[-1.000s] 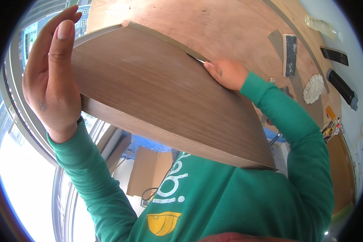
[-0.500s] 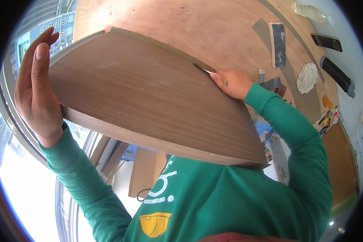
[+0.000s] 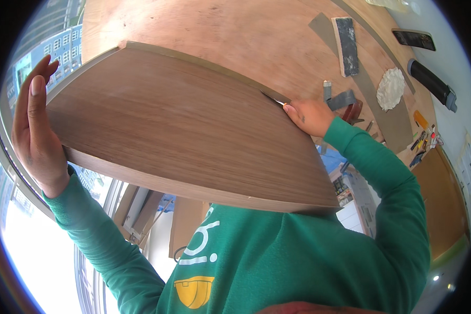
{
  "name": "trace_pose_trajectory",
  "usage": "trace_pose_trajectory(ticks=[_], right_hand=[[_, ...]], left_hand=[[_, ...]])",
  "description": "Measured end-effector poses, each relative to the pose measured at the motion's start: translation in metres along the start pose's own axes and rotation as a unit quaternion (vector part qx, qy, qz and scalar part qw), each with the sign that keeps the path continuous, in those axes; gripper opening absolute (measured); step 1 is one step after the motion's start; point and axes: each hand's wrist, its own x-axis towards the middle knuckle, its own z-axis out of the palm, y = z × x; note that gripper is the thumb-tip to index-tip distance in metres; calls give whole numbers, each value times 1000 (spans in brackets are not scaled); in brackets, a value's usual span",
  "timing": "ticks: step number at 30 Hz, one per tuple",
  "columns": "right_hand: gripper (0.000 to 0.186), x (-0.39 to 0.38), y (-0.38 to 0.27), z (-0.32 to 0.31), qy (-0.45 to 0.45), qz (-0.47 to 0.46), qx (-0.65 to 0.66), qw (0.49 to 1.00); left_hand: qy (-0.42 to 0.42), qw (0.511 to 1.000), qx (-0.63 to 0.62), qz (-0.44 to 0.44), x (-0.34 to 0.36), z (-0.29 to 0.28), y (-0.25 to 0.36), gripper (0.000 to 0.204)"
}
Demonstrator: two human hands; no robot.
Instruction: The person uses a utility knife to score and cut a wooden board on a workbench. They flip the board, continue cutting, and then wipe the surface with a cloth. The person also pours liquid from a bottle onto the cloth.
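Observation:
A brown wood-grain panel (image 3: 188, 125) is tilted in front of me, its near edge close against my green sweatshirt. My left hand (image 3: 35, 128) is at the panel's left end, palm toward it and fingers stretched upward. Along the far edge runs a thin edging strip (image 3: 193, 59), standing slightly proud. My right hand (image 3: 310, 116) is closed around a knife (image 3: 273, 99) whose thin blade lies along that edge near its right part. The knife's handle is mostly hidden inside my fingers.
Beyond the panel spreads a light wooden tabletop (image 3: 220, 31). On it are a dark sanding block (image 3: 346, 47), a crumpled white cloth (image 3: 391, 89), a grey strip roll (image 3: 343, 99) and small tools (image 3: 424, 141). A phone (image 3: 413, 39) and black bottle (image 3: 432, 85) lie right. Windows (image 3: 63, 47) stand left.
My right hand and the knife have slid rightward along the panel's far edge. My left hand stays at the left end. The whole view has shifted slightly.

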Motion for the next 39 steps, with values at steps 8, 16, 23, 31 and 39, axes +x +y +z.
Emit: trace_pose_trajectory(ticks=[8, 16, 23, 31, 39], right_hand=[[51, -25, 20, 6, 0, 15, -13, 1000], [49, -47, 37, 11, -20, 34, -8, 999], [48, -65, 62, 23, 1, 41, -27, 999], [49, -79, 77, 34, 19, 39, -25, 999], [46, -115, 91, 37, 56, 39, 52, 996]], left_hand=[[-9, 1000, -1, -1, -1, 0, -2, 49], [-10, 999, 28, -12, -2, -2, -3, 49], [-11, 999, 39, -29, -3, -2, -4, 52], [-25, 998, 51, -23, -3, -6, -5, 54], [-10, 998, 52, -26, -3, -3, 1, 55]])
